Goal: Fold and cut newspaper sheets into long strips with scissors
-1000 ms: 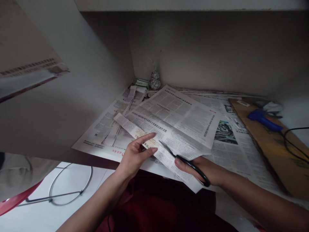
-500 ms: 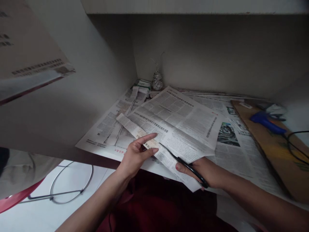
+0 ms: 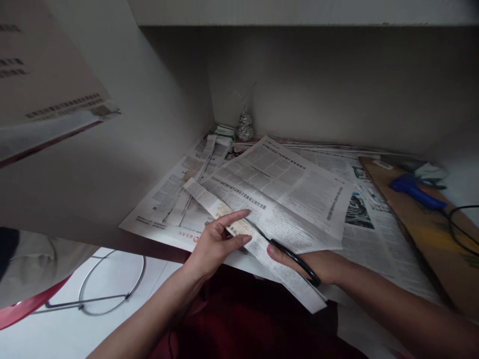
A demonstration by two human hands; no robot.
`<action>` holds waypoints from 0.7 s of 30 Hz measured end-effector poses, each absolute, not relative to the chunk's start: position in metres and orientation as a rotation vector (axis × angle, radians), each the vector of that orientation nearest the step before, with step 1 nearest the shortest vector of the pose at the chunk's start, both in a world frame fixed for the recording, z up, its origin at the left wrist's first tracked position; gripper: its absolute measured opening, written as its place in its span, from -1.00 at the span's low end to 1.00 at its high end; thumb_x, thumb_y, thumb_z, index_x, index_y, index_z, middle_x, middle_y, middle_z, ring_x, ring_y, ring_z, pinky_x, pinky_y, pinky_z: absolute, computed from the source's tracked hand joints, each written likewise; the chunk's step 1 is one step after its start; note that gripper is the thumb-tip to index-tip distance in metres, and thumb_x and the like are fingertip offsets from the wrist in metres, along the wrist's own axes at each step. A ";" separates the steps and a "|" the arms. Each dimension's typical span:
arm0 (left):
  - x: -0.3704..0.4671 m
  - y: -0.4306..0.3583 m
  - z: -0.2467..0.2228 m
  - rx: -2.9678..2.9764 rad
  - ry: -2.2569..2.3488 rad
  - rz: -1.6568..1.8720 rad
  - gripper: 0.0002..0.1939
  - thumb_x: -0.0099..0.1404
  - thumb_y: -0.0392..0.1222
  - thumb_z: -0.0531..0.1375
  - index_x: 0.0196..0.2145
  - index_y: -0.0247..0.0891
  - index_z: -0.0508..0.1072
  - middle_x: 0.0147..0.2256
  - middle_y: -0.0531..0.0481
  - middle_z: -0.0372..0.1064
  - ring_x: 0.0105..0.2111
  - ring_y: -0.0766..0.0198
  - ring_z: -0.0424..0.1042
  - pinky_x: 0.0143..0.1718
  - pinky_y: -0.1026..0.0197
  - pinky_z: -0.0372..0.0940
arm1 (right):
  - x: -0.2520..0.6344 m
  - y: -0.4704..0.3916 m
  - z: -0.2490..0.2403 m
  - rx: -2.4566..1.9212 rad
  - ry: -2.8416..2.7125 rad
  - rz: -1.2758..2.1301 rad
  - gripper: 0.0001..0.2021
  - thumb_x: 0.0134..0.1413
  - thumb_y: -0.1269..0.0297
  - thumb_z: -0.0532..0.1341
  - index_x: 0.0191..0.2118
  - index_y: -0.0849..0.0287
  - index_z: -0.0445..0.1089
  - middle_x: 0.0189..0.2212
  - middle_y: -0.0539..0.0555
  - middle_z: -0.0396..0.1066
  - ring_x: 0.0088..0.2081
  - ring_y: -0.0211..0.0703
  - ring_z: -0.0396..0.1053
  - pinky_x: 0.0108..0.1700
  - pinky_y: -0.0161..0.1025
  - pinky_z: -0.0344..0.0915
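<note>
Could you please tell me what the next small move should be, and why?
Probably slide the left hand slightly farther up the paper strip, away from the scissors: its index finger and thumb lie close to the blades, which the right hand points that way.

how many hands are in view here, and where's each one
2. The left hand is at the newspaper strip, its thumb and forefinger spread apart over it; the right hand holds the black scissors. Some right-hand fingers are hidden.
</note>
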State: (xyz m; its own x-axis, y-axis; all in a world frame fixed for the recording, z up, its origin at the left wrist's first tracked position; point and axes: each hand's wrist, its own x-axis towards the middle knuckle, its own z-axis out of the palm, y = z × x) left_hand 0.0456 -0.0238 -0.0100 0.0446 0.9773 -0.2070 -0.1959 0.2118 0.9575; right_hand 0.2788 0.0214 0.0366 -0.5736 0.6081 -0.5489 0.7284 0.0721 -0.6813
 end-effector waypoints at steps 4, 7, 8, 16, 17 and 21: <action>0.046 -0.023 -0.013 0.924 1.130 1.145 -0.39 0.07 -0.14 0.48 0.10 -0.12 0.53 -0.02 -0.04 0.56 -0.18 0.14 0.54 -0.07 0.06 0.42 | 0.279 0.018 0.034 1.407 2.377 -1.452 -0.25 0.20 -0.29 0.16 0.41 -0.10 0.16 0.27 0.05 0.36 0.40 0.28 0.04 0.42 0.21 -0.08; 0.047 -0.024 -0.016 0.917 1.127 1.143 -0.40 0.08 -0.14 0.48 0.10 -0.10 0.53 0.07 -0.06 0.52 -0.10 0.10 0.54 -0.01 0.03 0.41 | 0.282 0.016 0.027 1.423 2.454 -1.405 -0.28 0.21 -0.25 0.18 0.41 -0.13 0.17 0.26 0.02 0.38 0.39 0.28 0.08 0.40 0.17 0.02; 0.047 -0.024 -0.016 0.923 1.129 1.147 -0.41 0.08 -0.14 0.48 0.09 -0.10 0.54 0.09 -0.06 0.51 -0.05 0.08 0.53 0.02 0.03 0.40 | 0.283 0.016 0.025 1.421 2.468 -1.395 -0.29 0.21 -0.24 0.19 0.40 -0.14 0.17 0.25 0.01 0.38 0.38 0.28 0.10 0.38 0.16 0.05; 0.033 -0.017 -0.016 0.859 1.150 1.237 -0.40 0.09 -0.15 0.47 0.11 -0.14 0.52 -0.06 -0.07 0.58 -0.16 0.14 0.55 -0.02 0.05 0.43 | 0.292 0.018 0.017 1.482 2.398 -1.369 -0.20 0.14 -0.27 0.23 0.42 -0.07 0.15 0.27 0.10 0.36 0.35 0.33 0.15 0.34 0.22 0.12; 0.030 -0.015 -0.016 0.839 1.166 1.260 -0.40 0.08 -0.15 0.47 0.10 -0.17 0.52 -0.10 -0.07 0.59 -0.18 0.15 0.55 -0.04 0.05 0.44 | 0.294 0.018 0.016 1.510 2.350 -1.361 -0.18 0.13 -0.28 0.24 0.42 -0.05 0.15 0.28 0.10 0.35 0.36 0.35 0.12 0.36 0.24 0.08; 0.022 -0.011 -0.017 0.869 1.206 1.242 -0.34 0.06 -0.14 0.48 0.13 -0.19 0.50 -0.22 -0.06 0.60 -0.23 0.12 0.56 -0.07 0.03 0.46 | 0.295 0.021 0.018 1.608 2.004 -1.404 -0.08 0.07 -0.37 0.22 0.43 0.04 0.13 0.37 0.16 0.19 0.42 0.37 -0.04 0.42 0.28 -0.10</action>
State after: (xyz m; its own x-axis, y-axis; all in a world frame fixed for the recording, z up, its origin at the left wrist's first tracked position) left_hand 0.0219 -0.0106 -0.0173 -0.0846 0.9780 -0.1907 -0.2188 0.1684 0.9611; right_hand 0.2947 0.0211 0.0178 -0.3809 0.6418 -0.6655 0.8449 -0.0508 -0.5326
